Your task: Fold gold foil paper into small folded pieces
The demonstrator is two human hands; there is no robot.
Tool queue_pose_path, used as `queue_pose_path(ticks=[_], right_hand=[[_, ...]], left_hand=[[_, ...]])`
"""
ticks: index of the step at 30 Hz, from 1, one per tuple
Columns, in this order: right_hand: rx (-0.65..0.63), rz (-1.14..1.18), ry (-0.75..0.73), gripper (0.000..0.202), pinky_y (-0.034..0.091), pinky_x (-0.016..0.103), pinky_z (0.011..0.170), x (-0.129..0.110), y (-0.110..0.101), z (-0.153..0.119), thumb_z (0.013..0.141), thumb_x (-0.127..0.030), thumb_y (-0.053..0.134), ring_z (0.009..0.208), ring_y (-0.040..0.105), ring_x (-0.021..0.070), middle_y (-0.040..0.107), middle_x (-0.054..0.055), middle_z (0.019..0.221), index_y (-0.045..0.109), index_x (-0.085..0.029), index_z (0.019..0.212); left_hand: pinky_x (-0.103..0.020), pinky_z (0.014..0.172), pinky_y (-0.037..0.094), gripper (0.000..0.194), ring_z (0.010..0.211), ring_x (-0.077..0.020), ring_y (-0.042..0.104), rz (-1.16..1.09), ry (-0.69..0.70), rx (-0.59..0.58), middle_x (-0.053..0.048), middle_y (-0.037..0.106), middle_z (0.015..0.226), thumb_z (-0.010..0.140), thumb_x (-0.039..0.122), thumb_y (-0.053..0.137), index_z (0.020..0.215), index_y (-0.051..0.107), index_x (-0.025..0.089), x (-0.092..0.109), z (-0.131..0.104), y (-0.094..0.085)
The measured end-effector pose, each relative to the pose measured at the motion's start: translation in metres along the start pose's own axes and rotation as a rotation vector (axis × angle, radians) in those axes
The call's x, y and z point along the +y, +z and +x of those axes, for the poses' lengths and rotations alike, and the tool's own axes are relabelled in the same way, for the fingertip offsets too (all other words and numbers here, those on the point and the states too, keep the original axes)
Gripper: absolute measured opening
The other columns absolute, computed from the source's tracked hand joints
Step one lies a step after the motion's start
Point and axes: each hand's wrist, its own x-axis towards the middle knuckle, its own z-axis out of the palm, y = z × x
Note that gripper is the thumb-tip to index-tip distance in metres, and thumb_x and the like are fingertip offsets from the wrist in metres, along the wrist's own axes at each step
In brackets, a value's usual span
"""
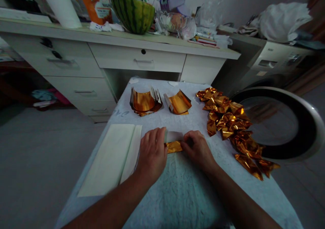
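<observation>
A small sheet of gold foil paper (174, 147) lies on the cloth-covered table, its gold near edge folded up over a pale, greyish back. At its left end is my left hand (153, 151), fingers together and closed on the paper; the fingertips are partly hidden. My right hand (199, 149) pinches the right end between thumb and fingers. Beyond the hands sit two stacks of curled gold foil sheets, a left stack (143, 102) and a smaller right stack (179, 103). To the right spreads a pile of folded gold foil pieces (225, 119).
White folded paper (109, 158) lies left of my left hand. Behind the table (175, 191) stands a white drawer cabinet (142, 58) bearing a cut watermelon (134, 14) and clutter. An open washing machine door (279, 124) adjoins the table's right edge.
</observation>
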Motion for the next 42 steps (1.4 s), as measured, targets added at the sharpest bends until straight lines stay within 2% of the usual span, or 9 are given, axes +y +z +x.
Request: queue_pose_path(ticks=[7, 12, 15, 21, 24, 27, 30, 35, 42], right_hand=[[0.027, 0.376, 0.097, 0.009, 0.04, 0.025, 0.056, 0.007, 0.004, -0.005, 0.082, -0.024, 0.062, 0.062, 0.052, 0.0142, 0.056, -0.002, 0.069, 0.054, -0.023, 0.079], [-0.026, 0.767, 0.257, 0.021, 0.033, 0.022, 0.04, 0.004, 0.005, -0.006, 0.082, -0.036, 0.068, 0.042, 0.044, 0.0102, 0.05, -0.008, 0.056, 0.05, -0.024, 0.081], [-0.047, 0.924, 0.32, 0.029, 0.031, 0.02, 0.036, 0.001, 0.002, -0.004, 0.08, -0.041, 0.072, 0.038, 0.042, 0.0085, 0.05, -0.009, 0.056, 0.048, -0.024, 0.08], [0.023, 1.042, 0.281, 0.027, 0.047, 0.021, 0.056, 0.0, -0.004, 0.0, 0.076, -0.037, 0.078, 0.063, 0.059, 0.0115, 0.065, -0.002, 0.076, 0.058, -0.022, 0.085], [0.046, 1.068, 0.264, 0.028, 0.051, 0.025, 0.07, 0.0, -0.004, 0.001, 0.077, -0.037, 0.078, 0.075, 0.064, 0.0147, 0.069, 0.0, 0.085, 0.064, -0.022, 0.096], [0.045, 1.066, 0.275, 0.027, 0.052, 0.028, 0.077, 0.001, -0.004, 0.001, 0.077, -0.037, 0.078, 0.084, 0.067, 0.0175, 0.072, 0.002, 0.091, 0.067, -0.022, 0.096], [0.028, 1.047, 0.283, 0.023, 0.052, 0.031, 0.08, 0.002, -0.003, 0.0, 0.079, -0.038, 0.076, 0.086, 0.067, 0.019, 0.073, 0.003, 0.093, 0.067, -0.022, 0.095], [0.022, 1.016, 0.259, 0.021, 0.053, 0.032, 0.083, 0.004, 0.0, 0.001, 0.081, -0.037, 0.074, 0.09, 0.067, 0.0199, 0.072, 0.003, 0.095, 0.067, -0.023, 0.096], [-0.016, 1.006, 0.25, 0.02, 0.052, 0.028, 0.076, 0.006, 0.0, 0.001, 0.082, -0.038, 0.073, 0.082, 0.066, 0.0169, 0.07, 0.001, 0.09, 0.066, -0.024, 0.095]], left_hand=[[-0.056, 0.102, 0.037, 0.083, 0.119, -0.0344, 0.051, -0.041, -0.048, 0.039, -0.017, 0.058, 0.125, 0.079, 0.012, 0.062, 0.149, 0.018, 0.014, -0.005, -0.004, 0.004], [-0.058, 0.102, 0.037, 0.081, 0.109, -0.0308, 0.059, -0.13, -0.088, 0.05, -0.014, 0.063, 0.111, 0.08, 0.013, 0.062, 0.148, 0.017, 0.013, -0.005, -0.002, 0.001], [-0.047, 0.091, 0.047, 0.078, 0.097, -0.0256, 0.062, -0.326, -0.192, 0.022, -0.009, 0.062, 0.103, 0.08, 0.013, 0.062, 0.146, 0.022, 0.016, -0.004, 0.002, -0.005], [-0.031, 0.076, 0.051, 0.056, 0.08, -0.0149, 0.06, -0.836, -0.433, -0.036, -0.004, 0.06, 0.101, 0.083, 0.024, 0.061, 0.135, 0.04, 0.02, -0.001, 0.005, -0.013], [-0.026, 0.065, 0.046, 0.026, 0.07, -0.0127, 0.056, -0.979, -0.454, -0.172, -0.001, 0.061, 0.085, 0.088, 0.034, 0.058, 0.108, 0.058, 0.017, -0.003, 0.005, -0.015], [-0.023, 0.055, 0.038, 0.028, 0.059, -0.0114, 0.05, -0.987, -0.493, -0.25, 0.004, 0.053, 0.064, 0.089, 0.043, 0.057, 0.082, 0.06, 0.016, -0.003, 0.006, -0.019], [-0.023, 0.053, 0.035, 0.032, 0.057, -0.011, 0.048, -0.985, -0.495, -0.223, 0.004, 0.05, 0.061, 0.088, 0.045, 0.059, 0.074, 0.06, 0.016, -0.001, 0.007, -0.022], [-0.021, 0.054, 0.037, 0.023, 0.061, -0.0107, 0.049, -1.02, -0.461, -0.137, 0.003, 0.055, 0.067, 0.086, 0.039, 0.062, 0.082, 0.065, 0.016, 0.001, 0.004, -0.021], [-0.022, 0.057, 0.041, 0.014, 0.06, -0.0109, 0.052, -0.799, -0.302, 0.0, 0.004, 0.057, 0.065, 0.087, 0.028, 0.061, 0.081, 0.068, 0.017, 0.003, 0.003, -0.023]])
